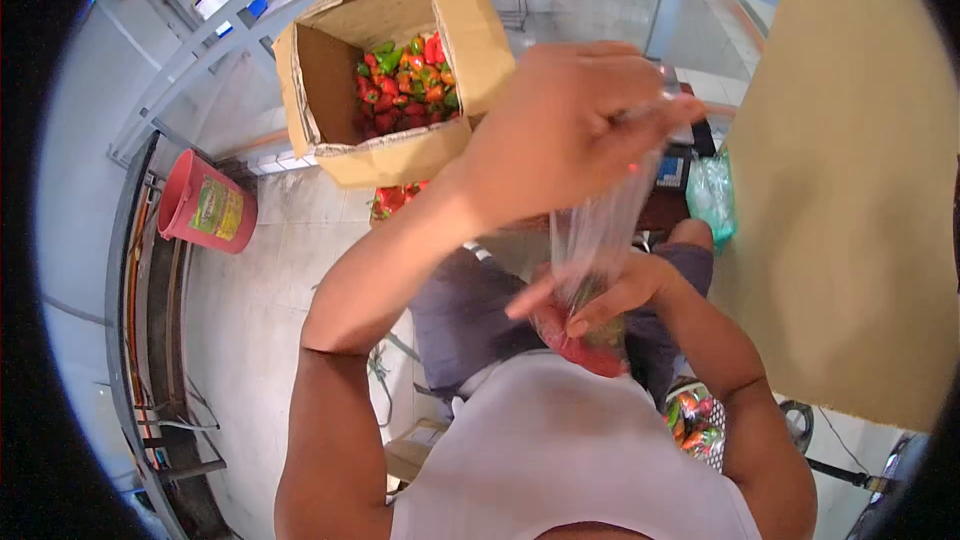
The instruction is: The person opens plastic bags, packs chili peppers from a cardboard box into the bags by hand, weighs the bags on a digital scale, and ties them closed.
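A clear plastic bag (600, 230) with red and some green peppers (585, 345) at its bottom hangs upright in front of my chest. My left hand (570, 125) is raised and closed, pinching the gathered top of the bag. Lower down, my right hand (625, 290) wraps round the bag just above the peppers, its fingers partly around them. Beyond my left forearm stands an open cardboard box (390, 165) holding many small red, orange and green peppers (405, 85). More red peppers (395, 200) show below the box, partly hidden by my arm.
A pink bucket (205, 205) stands on the floor at left. Green plastic bags (712, 195) hang at right beside a dark device with a display (672, 172). A white basket (713, 448) near my right elbow holds bagged peppers. A large cardboard sheet (850, 200) fills the right side.
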`<state>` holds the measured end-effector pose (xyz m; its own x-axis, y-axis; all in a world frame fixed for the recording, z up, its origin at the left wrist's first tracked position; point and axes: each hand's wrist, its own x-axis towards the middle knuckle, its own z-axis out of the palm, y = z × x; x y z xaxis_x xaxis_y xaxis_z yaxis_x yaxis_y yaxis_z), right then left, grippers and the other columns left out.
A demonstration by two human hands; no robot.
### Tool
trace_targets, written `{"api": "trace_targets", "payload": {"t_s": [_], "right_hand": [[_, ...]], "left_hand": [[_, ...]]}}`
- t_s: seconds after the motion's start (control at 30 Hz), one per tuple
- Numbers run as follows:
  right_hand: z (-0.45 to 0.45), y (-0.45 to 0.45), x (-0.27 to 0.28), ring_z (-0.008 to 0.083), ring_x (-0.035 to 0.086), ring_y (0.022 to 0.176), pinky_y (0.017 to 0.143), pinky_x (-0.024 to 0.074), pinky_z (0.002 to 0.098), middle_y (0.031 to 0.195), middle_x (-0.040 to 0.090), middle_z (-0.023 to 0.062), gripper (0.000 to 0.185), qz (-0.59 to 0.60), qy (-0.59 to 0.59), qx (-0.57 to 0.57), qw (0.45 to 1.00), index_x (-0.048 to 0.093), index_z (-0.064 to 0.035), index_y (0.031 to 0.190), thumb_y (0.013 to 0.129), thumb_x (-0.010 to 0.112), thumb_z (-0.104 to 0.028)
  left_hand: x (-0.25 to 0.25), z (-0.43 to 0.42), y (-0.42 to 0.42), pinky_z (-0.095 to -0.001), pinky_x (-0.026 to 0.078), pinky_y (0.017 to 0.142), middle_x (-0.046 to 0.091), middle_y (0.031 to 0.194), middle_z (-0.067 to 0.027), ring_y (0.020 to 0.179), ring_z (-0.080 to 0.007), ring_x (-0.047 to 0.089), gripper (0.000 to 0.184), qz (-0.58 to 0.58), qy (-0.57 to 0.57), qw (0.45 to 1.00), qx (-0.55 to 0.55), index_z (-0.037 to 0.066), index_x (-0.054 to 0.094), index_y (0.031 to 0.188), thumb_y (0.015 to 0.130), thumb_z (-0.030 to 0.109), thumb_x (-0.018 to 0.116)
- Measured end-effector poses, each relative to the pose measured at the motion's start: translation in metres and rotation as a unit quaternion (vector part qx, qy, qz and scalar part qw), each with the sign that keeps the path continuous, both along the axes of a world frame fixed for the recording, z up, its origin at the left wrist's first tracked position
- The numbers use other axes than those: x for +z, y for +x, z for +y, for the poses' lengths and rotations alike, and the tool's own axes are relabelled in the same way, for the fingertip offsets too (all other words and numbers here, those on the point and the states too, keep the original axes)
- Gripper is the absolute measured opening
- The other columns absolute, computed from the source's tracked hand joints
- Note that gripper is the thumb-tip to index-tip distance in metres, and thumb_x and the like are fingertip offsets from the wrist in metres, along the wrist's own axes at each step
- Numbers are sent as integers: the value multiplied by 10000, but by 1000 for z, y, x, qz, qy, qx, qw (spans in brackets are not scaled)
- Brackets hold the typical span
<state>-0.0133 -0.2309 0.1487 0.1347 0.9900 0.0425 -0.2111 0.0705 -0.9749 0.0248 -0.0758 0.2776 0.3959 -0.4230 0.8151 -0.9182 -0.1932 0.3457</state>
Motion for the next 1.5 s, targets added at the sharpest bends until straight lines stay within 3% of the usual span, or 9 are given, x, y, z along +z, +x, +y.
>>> {"api": "trace_targets", "payload": {"t_s": [0.3, 0.37, 0.63, 0.87, 0.97, 1.1, 1.2, 1.4, 1.5], "right_hand": [[-36, -68, -60, 155, 593, 1026, 909, 470, 297, 1142, 633, 88, 291, 146, -25, -75, 986, 663, -27, 1077, 939, 674, -282], [-34, -66, -55, 199, 571, 1072, 948, 438, 319, 1188, 600, 118, 266, 143, -39, -63, 987, 685, -17, 964, 949, 652, -280], [-62, -56, -37, 236, 594, 1064, 953, 462, 366, 1105, 634, 113, 288, -124, -48, -289, 948, 688, -50, 1176, 929, 681, -197], [-83, -36, 54, 232, 567, 943, 819, 464, 396, 944, 610, 18, 319, -607, 4, -455, 652, 777, -119, 985, 677, 823, -52], [-75, -28, 53, 215, 518, 854, 770, 452, 374, 865, 551, 6, 174, -598, 87, -597, 528, 752, -106, 843, 695, 837, -137], [-25, -50, 34, 184, 485, 865, 811, 448, 372, 884, 440, 21, 265, -2, 434, -528, 730, 634, -83, 834, 835, 806, -285], [-55, -37, -12, 178, 495, 885, 801, 432, 334, 899, 448, 29, 222, -74, 209, -387, 895, 630, -78, 813, 811, 811, -206], [-26, -14, -54, 149, 526, 853, 821, 433, 288, 938, 550, 51, 156, -29, 237, -651, 720, 623, -36, 765, 785, 771, -83], [-21, -22, -28, 134, 525, 858, 818, 431, 272, 982, 571, 61, 132, 215, 369, -361, 829, 638, -36, 781, 817, 752, -92]], "left_hand": [[-73, 26, 0, -235, 463, 649, 606, 812, -33, 734, -119, 580, 207, 248, -46, 959, 132, 5, 644, 1033, 855, 38, 744], [-42, 10, -41, -316, 500, 762, 616, 992, -121, 974, -225, 600, 319, 4, 10, 988, 154, 37, 632, 1120, 820, 38, 738], [-100, 46, -56, -370, 428, 441, 499, 598, 3, 503, -190, 557, 213, -122, 363, 917, -114, 99, 623, 854, 869, 295, 706], [-80, 38, -88, -383, 505, 574, 628, 740, -81, 621, -215, 631, 130, 66, 180, 981, -37, 50, 643, 1022, 924, 135, 649], [-85, -13, -141, -344, 545, 741, 692, 982, -102, 848, -174, 674, 299, 452, 39, 863, -222, 29, 601, 1261, 982, 137, 617], [-157, -21, -114, -322, 533, 703, 669, 883, -91, 781, -169, 657, 232, 465, 5, 845, -265, 38, 621, 1143, 964, 184, 632], [-178, 7, -70, -344, 527, 650, 670, 809, -109, 741, -223, 673, 153, 381, 37, 911, -156, 40, 659, 983, 935, 185, 659], [-149, -3, -118, -382, 501, 601, 623, 804, -128, 719, -288, 659, 157, 215, 84, 972, 49, 46, 620, 959, 941, 198, 658], [-191, 1, -110, -331, 497, 721, 622, 873, -87, 820, -216, 637, 135, 242, -9, 970, -13, 49, 626, 1028, 938, 150, 632]]}}
